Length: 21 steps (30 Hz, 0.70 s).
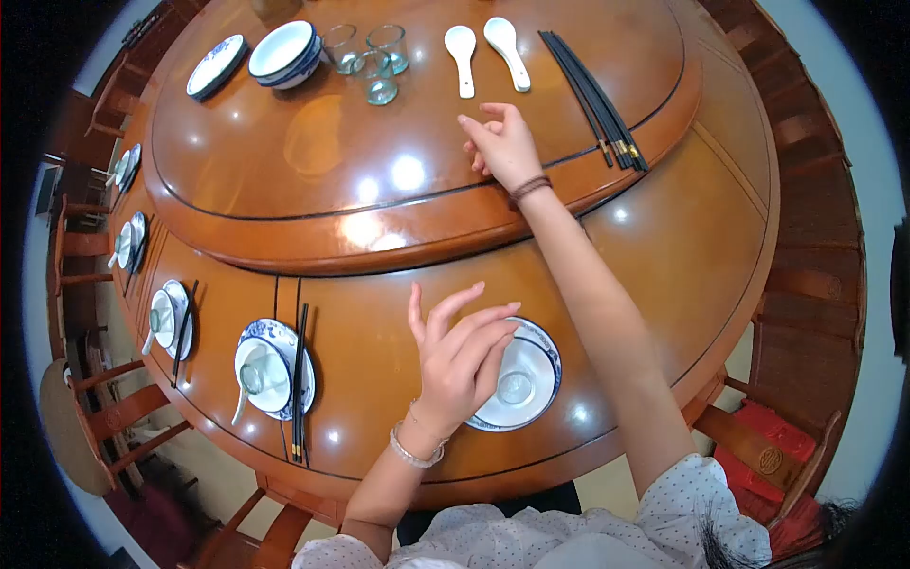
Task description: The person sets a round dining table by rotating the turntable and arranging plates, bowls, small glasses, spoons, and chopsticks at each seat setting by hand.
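My left hand (460,351) is raised over the near table edge with fingers spread, holding nothing. Just beside and partly behind it is a blue-rimmed plate (553,353) with a white bowl (540,384) on it and a clear glass (515,386) inside the bowl. My right hand (504,147) reaches over the raised round turntable (313,213), its fingers loosely bent and apart, with nothing visible in them. Beyond it lie two white soup spoons, one on the left (462,59) and one on the right (506,52). Black chopsticks (592,100) rest to its right.
At the turntable's far left are stacked plates (217,66), stacked bowls (284,54) and three clear glasses (387,47). Left along the table stand place settings, the nearest a plate (270,329) with bowl, glass, spoon and chopsticks (300,384). Wooden chairs (123,417) surround the table.
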Each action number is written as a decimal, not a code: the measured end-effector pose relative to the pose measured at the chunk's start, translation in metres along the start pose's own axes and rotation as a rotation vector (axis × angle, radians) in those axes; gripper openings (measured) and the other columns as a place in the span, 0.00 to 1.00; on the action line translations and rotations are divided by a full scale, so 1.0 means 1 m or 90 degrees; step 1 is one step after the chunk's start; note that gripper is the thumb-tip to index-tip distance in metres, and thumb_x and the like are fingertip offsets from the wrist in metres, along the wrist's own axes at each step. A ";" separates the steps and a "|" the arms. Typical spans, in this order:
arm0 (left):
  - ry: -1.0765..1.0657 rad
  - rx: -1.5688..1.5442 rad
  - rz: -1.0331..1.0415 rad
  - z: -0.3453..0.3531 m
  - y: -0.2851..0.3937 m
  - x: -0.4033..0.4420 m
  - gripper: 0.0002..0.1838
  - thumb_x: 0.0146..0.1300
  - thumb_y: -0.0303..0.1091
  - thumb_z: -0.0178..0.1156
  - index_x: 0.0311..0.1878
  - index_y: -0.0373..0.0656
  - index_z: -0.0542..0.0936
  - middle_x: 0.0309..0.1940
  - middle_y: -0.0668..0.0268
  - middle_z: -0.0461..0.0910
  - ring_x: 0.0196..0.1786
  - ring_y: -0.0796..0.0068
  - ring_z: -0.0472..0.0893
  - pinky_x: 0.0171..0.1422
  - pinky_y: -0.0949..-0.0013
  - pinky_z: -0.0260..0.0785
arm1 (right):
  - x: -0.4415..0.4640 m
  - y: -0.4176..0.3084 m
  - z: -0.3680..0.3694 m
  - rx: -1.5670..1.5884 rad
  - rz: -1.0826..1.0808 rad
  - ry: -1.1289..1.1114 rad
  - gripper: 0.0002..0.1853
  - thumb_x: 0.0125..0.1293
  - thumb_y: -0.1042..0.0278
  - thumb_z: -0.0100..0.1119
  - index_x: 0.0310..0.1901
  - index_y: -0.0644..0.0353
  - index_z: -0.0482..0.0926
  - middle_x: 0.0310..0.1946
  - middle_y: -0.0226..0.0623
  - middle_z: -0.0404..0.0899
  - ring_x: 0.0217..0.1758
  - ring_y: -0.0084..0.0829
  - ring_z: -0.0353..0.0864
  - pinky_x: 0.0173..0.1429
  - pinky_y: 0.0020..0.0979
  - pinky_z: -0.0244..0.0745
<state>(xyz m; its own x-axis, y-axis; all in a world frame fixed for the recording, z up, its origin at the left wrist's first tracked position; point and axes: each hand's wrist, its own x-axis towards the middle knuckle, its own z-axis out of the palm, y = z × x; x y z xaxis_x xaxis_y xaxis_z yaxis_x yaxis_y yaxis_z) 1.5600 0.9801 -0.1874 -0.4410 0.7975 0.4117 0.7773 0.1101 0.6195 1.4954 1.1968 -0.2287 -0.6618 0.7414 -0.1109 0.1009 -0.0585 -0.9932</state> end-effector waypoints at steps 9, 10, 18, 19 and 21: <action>0.078 -0.098 -0.059 0.024 -0.026 0.064 0.04 0.56 0.24 0.57 0.33 0.40 0.80 0.37 0.65 0.81 0.49 0.64 0.74 0.62 0.59 0.55 | 0.078 -0.013 0.010 -0.577 0.002 0.121 0.25 0.53 0.42 0.58 0.41 0.57 0.73 0.31 0.43 0.80 0.39 0.41 0.80 0.42 0.41 0.73; 0.081 -0.098 -0.055 0.027 -0.032 0.068 0.04 0.56 0.24 0.57 0.33 0.40 0.80 0.37 0.65 0.81 0.49 0.64 0.74 0.62 0.59 0.55 | 0.083 -0.014 0.011 -0.578 0.016 0.103 0.24 0.53 0.42 0.58 0.40 0.57 0.74 0.31 0.43 0.80 0.39 0.41 0.80 0.41 0.41 0.74; 0.136 -0.359 -0.238 0.033 -0.054 0.077 0.07 0.61 0.26 0.53 0.41 0.34 0.76 0.39 0.60 0.79 0.40 0.73 0.77 0.45 0.72 0.69 | 0.064 -0.004 0.009 -0.452 0.028 -0.131 0.17 0.59 0.55 0.53 0.37 0.62 0.78 0.33 0.47 0.80 0.38 0.41 0.80 0.44 0.39 0.73; 0.151 -0.423 -0.267 0.033 -0.054 0.075 0.09 0.62 0.27 0.52 0.44 0.34 0.75 0.39 0.60 0.79 0.40 0.75 0.77 0.45 0.73 0.69 | 0.048 -0.002 0.004 -0.389 -0.001 -0.154 0.16 0.60 0.57 0.53 0.35 0.63 0.78 0.29 0.45 0.80 0.33 0.38 0.81 0.40 0.37 0.74; 0.137 -0.468 -0.312 0.027 -0.051 0.068 0.11 0.64 0.28 0.51 0.47 0.33 0.72 0.38 0.61 0.78 0.39 0.77 0.76 0.45 0.74 0.68 | 0.000 -0.007 -0.005 -0.086 -0.011 -0.223 0.11 0.64 0.62 0.51 0.30 0.62 0.71 0.13 0.26 0.67 0.14 0.16 0.65 0.19 0.20 0.60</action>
<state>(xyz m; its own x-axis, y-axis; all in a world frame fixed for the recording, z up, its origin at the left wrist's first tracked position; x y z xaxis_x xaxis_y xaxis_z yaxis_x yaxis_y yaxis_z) 1.5027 1.0453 -0.2087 -0.7787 0.6245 0.0607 0.0318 -0.0574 0.9978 1.4988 1.2005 -0.2220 -0.8759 0.4665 -0.1232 0.1690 0.0576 -0.9839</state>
